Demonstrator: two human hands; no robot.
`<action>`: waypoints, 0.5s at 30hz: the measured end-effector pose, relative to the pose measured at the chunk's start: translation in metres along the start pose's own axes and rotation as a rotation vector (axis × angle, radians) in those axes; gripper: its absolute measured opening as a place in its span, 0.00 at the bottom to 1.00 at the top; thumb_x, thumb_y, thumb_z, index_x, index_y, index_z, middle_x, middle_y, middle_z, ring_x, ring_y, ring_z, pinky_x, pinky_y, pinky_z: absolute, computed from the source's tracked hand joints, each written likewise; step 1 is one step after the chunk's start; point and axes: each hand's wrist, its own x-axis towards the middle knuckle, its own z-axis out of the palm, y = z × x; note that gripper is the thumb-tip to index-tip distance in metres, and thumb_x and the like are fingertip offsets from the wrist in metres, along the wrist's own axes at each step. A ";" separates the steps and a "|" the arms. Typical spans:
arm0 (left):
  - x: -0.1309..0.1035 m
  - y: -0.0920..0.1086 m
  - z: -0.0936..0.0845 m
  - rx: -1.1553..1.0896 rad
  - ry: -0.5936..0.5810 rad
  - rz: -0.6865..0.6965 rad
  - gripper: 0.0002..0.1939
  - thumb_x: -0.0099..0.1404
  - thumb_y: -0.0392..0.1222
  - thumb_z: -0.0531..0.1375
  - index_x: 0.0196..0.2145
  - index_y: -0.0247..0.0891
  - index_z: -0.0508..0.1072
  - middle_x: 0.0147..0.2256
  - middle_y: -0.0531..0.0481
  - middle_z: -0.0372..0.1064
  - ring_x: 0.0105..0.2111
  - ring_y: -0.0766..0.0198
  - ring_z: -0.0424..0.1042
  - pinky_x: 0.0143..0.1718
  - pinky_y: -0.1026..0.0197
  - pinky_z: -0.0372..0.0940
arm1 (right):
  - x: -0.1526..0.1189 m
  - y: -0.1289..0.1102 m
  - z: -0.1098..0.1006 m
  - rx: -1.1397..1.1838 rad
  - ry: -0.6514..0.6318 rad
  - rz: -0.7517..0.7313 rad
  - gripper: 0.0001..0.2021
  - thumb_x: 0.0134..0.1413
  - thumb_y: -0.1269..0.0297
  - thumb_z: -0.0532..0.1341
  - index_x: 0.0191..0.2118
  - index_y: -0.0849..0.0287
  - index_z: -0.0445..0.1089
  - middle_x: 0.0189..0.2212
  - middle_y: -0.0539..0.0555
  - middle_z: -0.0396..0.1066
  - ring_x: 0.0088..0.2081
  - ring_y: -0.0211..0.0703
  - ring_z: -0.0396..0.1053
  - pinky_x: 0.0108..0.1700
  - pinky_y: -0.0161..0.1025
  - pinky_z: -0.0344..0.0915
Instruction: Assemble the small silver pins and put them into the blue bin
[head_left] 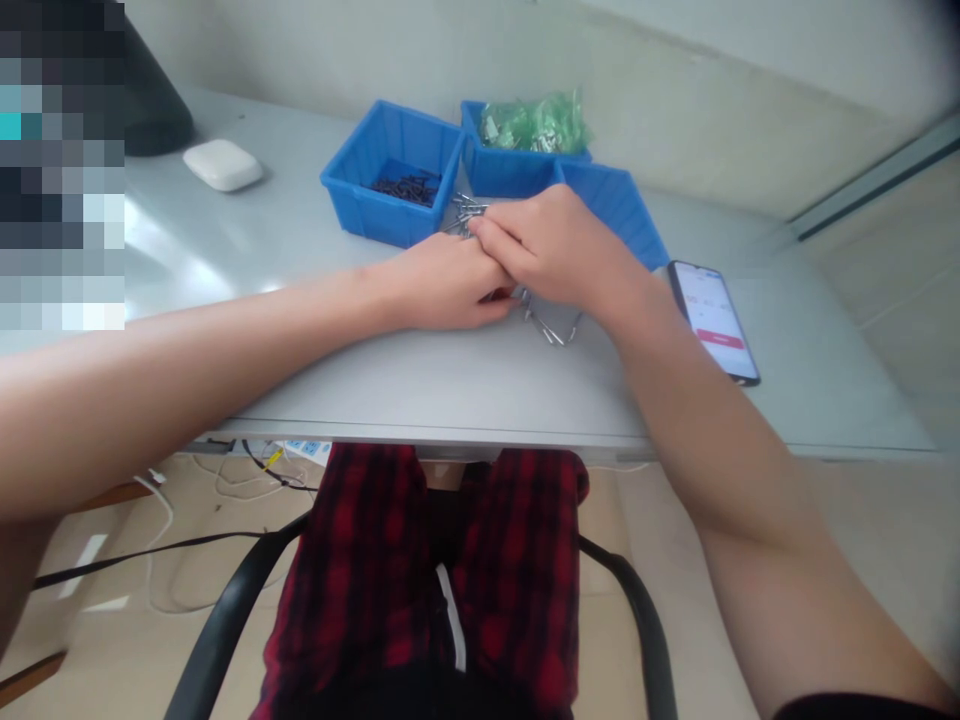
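Note:
My left hand (457, 280) rests low over the white table, its fingers curled together and partly covered by the right hand. My right hand (536, 245) meets it from the other side with fingers closed; whatever is between the fingers is hidden. Thin silver metal pins (553, 335), rivet-like in shape, lie on the tabletop just under and in front of the hands. More of these silver pins (466, 208) are heaped behind the hands, beside a blue bin (360, 205) holding dark screw-like pieces (411, 188).
A second blue bin (502, 178) at the back holds green plastic bags (536, 125). Another blue bin (622, 215) stands behind my right wrist. A phone (716, 320) lies right of my forearm. At the left are a white rounded case (223, 164) and a dark object (154, 95).

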 end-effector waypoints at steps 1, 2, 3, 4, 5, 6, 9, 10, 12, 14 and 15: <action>0.000 0.000 0.000 -0.002 -0.006 -0.008 0.19 0.80 0.50 0.59 0.47 0.43 0.90 0.48 0.45 0.89 0.48 0.49 0.88 0.49 0.51 0.81 | 0.000 0.000 0.000 0.001 0.002 0.007 0.24 0.82 0.53 0.52 0.27 0.47 0.56 0.32 0.57 0.79 0.48 0.61 0.78 0.48 0.51 0.65; 0.000 0.001 -0.001 -0.006 -0.014 -0.017 0.18 0.80 0.50 0.60 0.47 0.43 0.90 0.48 0.45 0.90 0.49 0.48 0.88 0.50 0.50 0.81 | 0.000 -0.001 0.000 -0.002 0.002 0.012 0.24 0.83 0.53 0.52 0.27 0.47 0.57 0.31 0.57 0.79 0.49 0.60 0.78 0.48 0.50 0.66; 0.000 0.001 -0.001 -0.012 -0.022 -0.026 0.18 0.79 0.50 0.60 0.47 0.43 0.90 0.49 0.45 0.90 0.49 0.48 0.88 0.51 0.50 0.81 | -0.001 -0.001 -0.001 -0.010 -0.002 0.013 0.24 0.83 0.53 0.51 0.28 0.47 0.57 0.31 0.56 0.78 0.49 0.59 0.78 0.49 0.50 0.66; 0.000 0.001 -0.001 -0.019 -0.028 -0.032 0.18 0.79 0.50 0.60 0.47 0.43 0.90 0.49 0.44 0.90 0.50 0.47 0.88 0.51 0.49 0.81 | -0.001 -0.002 -0.001 -0.020 -0.009 0.011 0.24 0.83 0.53 0.51 0.28 0.47 0.56 0.31 0.56 0.78 0.49 0.59 0.78 0.49 0.50 0.66; 0.000 0.001 -0.001 -0.026 -0.030 -0.034 0.18 0.79 0.50 0.60 0.48 0.44 0.90 0.49 0.44 0.90 0.50 0.47 0.88 0.52 0.49 0.81 | -0.001 -0.003 -0.002 -0.030 -0.014 0.009 0.24 0.83 0.54 0.50 0.28 0.47 0.55 0.32 0.56 0.79 0.49 0.58 0.78 0.49 0.50 0.66; 0.000 0.000 -0.001 -0.031 -0.027 -0.031 0.18 0.79 0.49 0.60 0.48 0.44 0.91 0.49 0.44 0.90 0.50 0.46 0.88 0.53 0.48 0.81 | -0.001 -0.004 -0.003 -0.038 -0.022 0.007 0.24 0.84 0.55 0.50 0.28 0.47 0.54 0.33 0.56 0.79 0.48 0.58 0.78 0.49 0.50 0.65; -0.001 0.000 -0.001 -0.030 -0.016 -0.010 0.19 0.79 0.49 0.59 0.50 0.45 0.91 0.47 0.44 0.90 0.51 0.47 0.88 0.53 0.48 0.81 | -0.002 -0.007 -0.005 -0.044 -0.035 0.009 0.24 0.84 0.57 0.51 0.29 0.48 0.52 0.36 0.57 0.80 0.46 0.59 0.77 0.49 0.51 0.63; -0.001 0.000 -0.001 -0.027 -0.018 -0.012 0.19 0.79 0.49 0.59 0.50 0.44 0.91 0.48 0.44 0.90 0.51 0.47 0.88 0.54 0.48 0.81 | -0.002 -0.008 -0.005 -0.046 -0.039 0.012 0.24 0.84 0.58 0.51 0.29 0.48 0.51 0.36 0.57 0.80 0.45 0.58 0.77 0.48 0.51 0.62; -0.001 0.000 -0.001 -0.028 -0.037 -0.034 0.19 0.79 0.49 0.59 0.51 0.44 0.91 0.49 0.44 0.90 0.52 0.46 0.88 0.55 0.48 0.81 | -0.003 -0.009 -0.006 -0.051 -0.049 0.004 0.23 0.85 0.59 0.50 0.30 0.48 0.49 0.37 0.58 0.80 0.43 0.58 0.75 0.47 0.51 0.60; -0.001 0.001 -0.002 -0.034 -0.060 -0.064 0.18 0.78 0.49 0.60 0.51 0.44 0.91 0.51 0.44 0.89 0.53 0.45 0.88 0.57 0.47 0.80 | -0.003 -0.008 -0.006 -0.057 -0.055 -0.010 0.23 0.85 0.58 0.49 0.30 0.47 0.49 0.37 0.58 0.79 0.42 0.57 0.73 0.47 0.51 0.59; 0.000 0.002 -0.003 -0.039 -0.067 -0.071 0.18 0.78 0.49 0.61 0.51 0.44 0.90 0.52 0.44 0.89 0.54 0.44 0.87 0.58 0.47 0.80 | -0.003 -0.008 -0.006 -0.058 -0.058 -0.018 0.22 0.85 0.57 0.48 0.30 0.47 0.49 0.37 0.58 0.79 0.42 0.57 0.73 0.47 0.52 0.59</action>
